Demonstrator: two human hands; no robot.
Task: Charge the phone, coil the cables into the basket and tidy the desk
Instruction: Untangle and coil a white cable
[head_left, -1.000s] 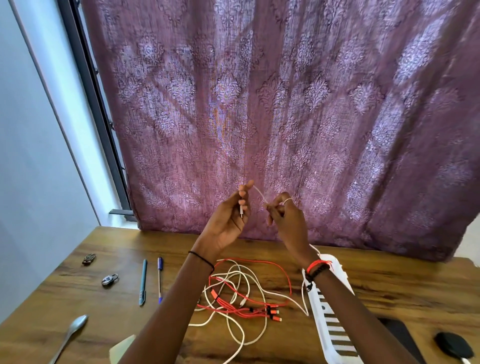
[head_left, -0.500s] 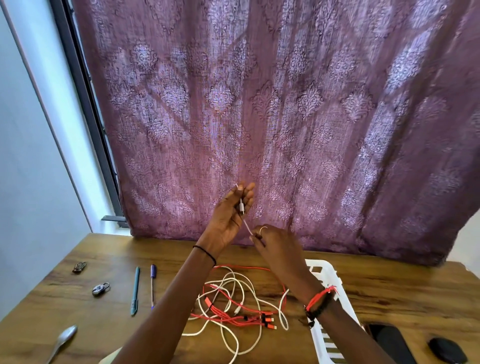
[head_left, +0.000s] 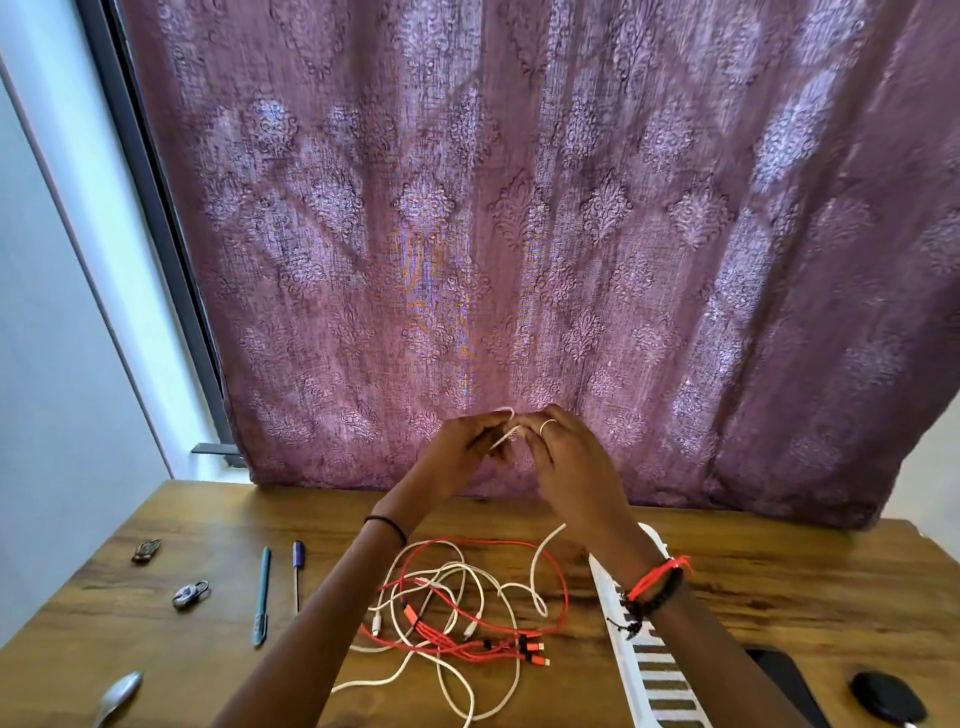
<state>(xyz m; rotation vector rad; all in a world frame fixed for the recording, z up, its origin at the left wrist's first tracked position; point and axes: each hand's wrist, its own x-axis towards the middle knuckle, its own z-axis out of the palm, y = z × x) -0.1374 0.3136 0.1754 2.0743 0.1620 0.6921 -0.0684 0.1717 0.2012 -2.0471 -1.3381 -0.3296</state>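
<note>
Head view: left hand (head_left: 464, 448), right hand (head_left: 569, 460) together, seemingly pinched on white cable (head_left: 505, 435) above tangle (head_left: 485, 649).

We seem to be in a room of a home, at a wooden surface (head_left: 779, 582) set against a curtained window. A heavy mauve patterned curtain (head_left: 519, 234) hangs down behind it, beside a dark window frame (head_left: 156, 208) and a plain pale wall (head_left: 52, 364). Household odds lie on the wood: two pens (head_left: 262, 597), a spoon (head_left: 117, 696), a small padlock (head_left: 189, 594), tangled cables (head_left: 467, 613) and a white plastic basket (head_left: 654, 675).
</note>
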